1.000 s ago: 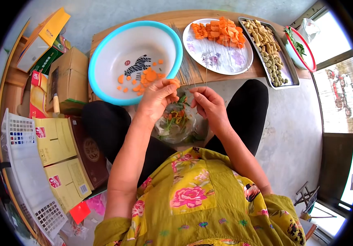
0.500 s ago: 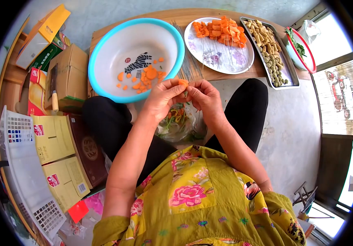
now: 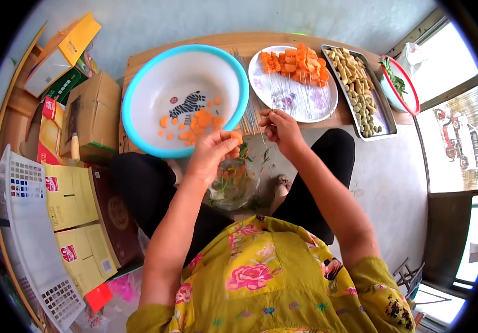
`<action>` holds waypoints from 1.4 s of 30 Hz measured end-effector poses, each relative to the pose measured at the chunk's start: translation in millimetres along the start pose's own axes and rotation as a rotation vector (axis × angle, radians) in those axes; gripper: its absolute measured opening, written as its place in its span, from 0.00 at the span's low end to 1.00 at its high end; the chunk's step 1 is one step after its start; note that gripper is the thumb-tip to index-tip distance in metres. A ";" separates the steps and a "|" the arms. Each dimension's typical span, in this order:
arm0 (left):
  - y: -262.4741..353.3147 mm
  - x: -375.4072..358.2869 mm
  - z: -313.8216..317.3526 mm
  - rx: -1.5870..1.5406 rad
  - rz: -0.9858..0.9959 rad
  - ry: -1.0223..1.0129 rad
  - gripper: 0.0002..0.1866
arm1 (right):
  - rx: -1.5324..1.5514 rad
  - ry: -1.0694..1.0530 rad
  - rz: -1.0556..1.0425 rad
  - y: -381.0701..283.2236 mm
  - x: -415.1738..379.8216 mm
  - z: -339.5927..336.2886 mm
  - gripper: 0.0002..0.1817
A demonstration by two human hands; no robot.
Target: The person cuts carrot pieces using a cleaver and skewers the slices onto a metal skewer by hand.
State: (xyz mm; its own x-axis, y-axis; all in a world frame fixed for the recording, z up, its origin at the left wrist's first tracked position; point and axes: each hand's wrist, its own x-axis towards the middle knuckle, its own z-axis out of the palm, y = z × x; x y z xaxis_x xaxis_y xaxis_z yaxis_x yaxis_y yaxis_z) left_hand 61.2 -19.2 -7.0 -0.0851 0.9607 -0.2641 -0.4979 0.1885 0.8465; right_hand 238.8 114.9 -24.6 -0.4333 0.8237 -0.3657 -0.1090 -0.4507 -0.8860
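Orange carrot slices (image 3: pixel 236 136) are pinched between the thumb and fingers of my left hand (image 3: pixel 212 152), just off the near rim of the blue-edged basin (image 3: pixel 129 105). Loose carrot slices (image 3: pixel 201 120) lie in the basin's bottom. My right hand (image 3: pixel 284 133) is closed in a pinch on a thin skewer (image 3: pixel 262 136), of which only a short length shows. It is apart from my left hand, below the white plate (image 3: pixel 258 83). On that plate sit skewered carrot slices (image 3: pixel 300 62). A bundle of bare skewers (image 3: pixel 251 119) lies between basin and plate.
A metal tray (image 3: pixel 386 126) with tan and green skewered pieces stands right of the plate, beside a red-rimmed bowl (image 3: pixel 407 99) of greens. Below my hands is a plastic bag of scraps (image 3: pixel 233 186). Cardboard boxes (image 3: pixel 97 102) and a white basket (image 3: pixel 28 222) crowd the left.
My hands, together at the carrot before, have moved apart. The left keeps the carrot slices; the right has drawn away to the right with the skewer. The view has tilted slightly upward.
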 end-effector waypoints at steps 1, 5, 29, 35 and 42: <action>1.2 -2.5 0.7 -0.022 0.023 -0.007 0.07 | -0.118 -0.003 -0.033 0.5 22.1 -12.4 0.13; 43.2 -23.8 -25.3 -0.013 0.192 0.065 0.09 | -0.427 0.121 -0.068 -2.2 90.4 -39.1 0.16; 172.6 -95.5 -398.2 0.945 0.057 0.904 0.10 | -1.073 0.143 -0.581 -7.6 132.1 -52.2 0.11; 187.2 -88.6 -354.0 0.706 0.290 0.968 0.11 | -1.098 0.115 -0.731 -17.2 107.1 -40.7 0.11; 183.8 -102.8 -177.8 0.508 0.558 0.737 0.09 | -0.571 -0.183 -0.649 -49.4 7.4 41.2 0.11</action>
State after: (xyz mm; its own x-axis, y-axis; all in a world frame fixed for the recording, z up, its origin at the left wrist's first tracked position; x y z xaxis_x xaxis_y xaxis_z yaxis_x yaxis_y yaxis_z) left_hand -175.0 -119.6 93.5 -0.7793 0.6081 0.1511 0.1788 -0.0152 0.9838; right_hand 204.1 129.1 28.3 -0.5832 0.7671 0.2671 0.0587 0.3678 -0.9281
